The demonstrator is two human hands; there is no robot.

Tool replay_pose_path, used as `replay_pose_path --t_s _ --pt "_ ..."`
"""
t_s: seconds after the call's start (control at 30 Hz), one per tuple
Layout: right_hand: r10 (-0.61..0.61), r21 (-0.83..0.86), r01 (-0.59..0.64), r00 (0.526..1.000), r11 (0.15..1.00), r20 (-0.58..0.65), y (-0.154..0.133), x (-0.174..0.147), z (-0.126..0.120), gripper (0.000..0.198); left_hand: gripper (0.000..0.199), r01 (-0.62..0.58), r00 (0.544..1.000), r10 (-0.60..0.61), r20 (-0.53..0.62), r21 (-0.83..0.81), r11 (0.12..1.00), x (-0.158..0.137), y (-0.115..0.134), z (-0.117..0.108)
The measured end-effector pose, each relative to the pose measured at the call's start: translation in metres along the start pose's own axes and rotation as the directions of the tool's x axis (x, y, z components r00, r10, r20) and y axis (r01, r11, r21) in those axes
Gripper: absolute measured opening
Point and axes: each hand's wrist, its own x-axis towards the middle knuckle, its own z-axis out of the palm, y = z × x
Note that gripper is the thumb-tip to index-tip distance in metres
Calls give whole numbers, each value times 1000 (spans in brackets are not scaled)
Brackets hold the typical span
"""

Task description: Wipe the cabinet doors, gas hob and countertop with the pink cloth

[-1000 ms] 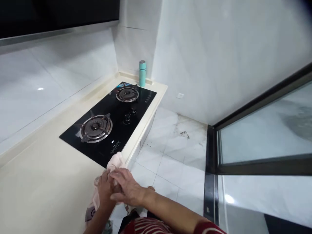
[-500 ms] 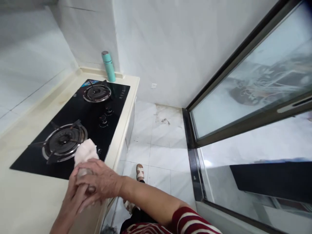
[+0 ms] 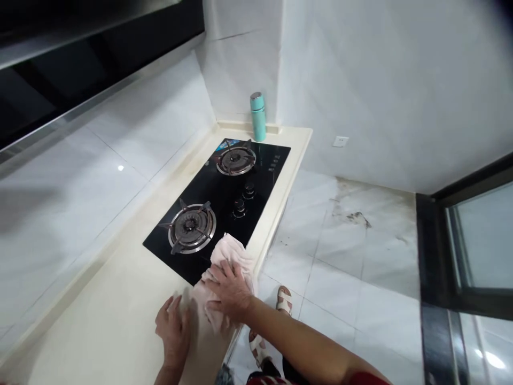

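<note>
A pale pink cloth (image 3: 228, 250) lies spread and wrinkled over the front corner of the black gas cooktop (image 3: 212, 198) and the cream counter beside it. On top of it rests my right hand (image 3: 230, 291), palm down with the fingers spread and pressing the cloth. My left hand (image 3: 173, 329) touches the bare counter to the left of the cloth, its fingers slightly bent, apart and holding nothing. The near burner (image 3: 191, 227) is just beyond the cloth, and two control knobs (image 3: 239, 207) sit to its right.
A turquoise thermos flask (image 3: 258, 117) stands upright at the counter's far end, behind the far burner (image 3: 235, 159). A dark range hood (image 3: 100, 64) juts out at upper left. The counter's front edge (image 3: 276, 219) drops to a tiled floor (image 3: 332, 272). A framed glass door (image 3: 481, 240) is at right.
Both hands were together around the bunched cloth. Now the cloth is laid out under my right hand, and my left hand has let go and moved onto the counter. The view has turned left.
</note>
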Motion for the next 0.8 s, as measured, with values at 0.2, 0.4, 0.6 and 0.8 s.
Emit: replay_pose_path --t_s 0.2,0.4,0.6,0.8 --pt "312 -199 -364 916 910 -251 118 20 -72 51 35 114 991 -124 43 187 976 -9 8 5" --pt "613 -179 -706 692 686 -381 213 56 -178 46 36 106 991 -123 53 254 961 -14 6 8" --pt "456 -267 -548 823 793 -338 133 19 -107 42 36 89 992 -111 62 276 957 -16 2 9" --pt "37 178 -35 999 983 -8 40 -51 -13 50 34 76 995 -91 44 268 961 -20 -3 13"
